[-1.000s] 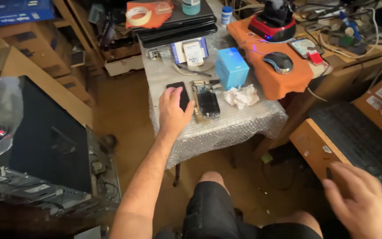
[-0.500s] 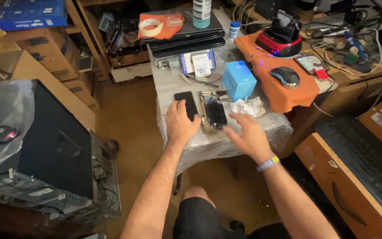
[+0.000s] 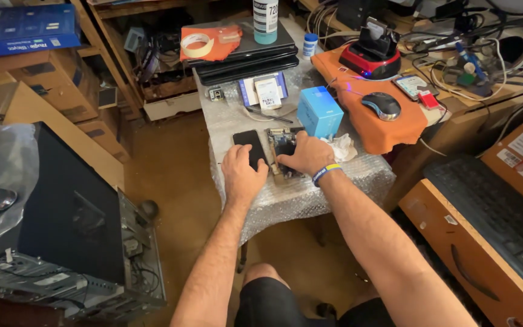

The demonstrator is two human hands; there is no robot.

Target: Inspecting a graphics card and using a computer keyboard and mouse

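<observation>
An opened phone body [image 3: 282, 149] with its insides showing lies on a small table covered in bubble wrap [image 3: 310, 194]. My right hand [image 3: 305, 156] rests on the phone body, fingers curled over its lower part; a striped band is on the wrist. A black phone screen panel [image 3: 249, 145] lies just to the left, and my left hand [image 3: 243, 175] presses on its lower end. Both forearms reach in from the bottom of the view. Whether either hand grips its part cannot be made out.
A blue box [image 3: 319, 111], crumpled tissue [image 3: 341, 146], stacked laptops [image 3: 249, 57] and a tape roll [image 3: 197, 44] share the table. An orange cloth with a mouse [image 3: 381, 105] lies right. A keyboard [image 3: 497, 212] sits on a desk at right, a black computer case [image 3: 68, 224] at left.
My right hand has come from the desk at lower right onto the opened phone body. My left hand has stayed on the black screen panel. The view has shifted slightly.
</observation>
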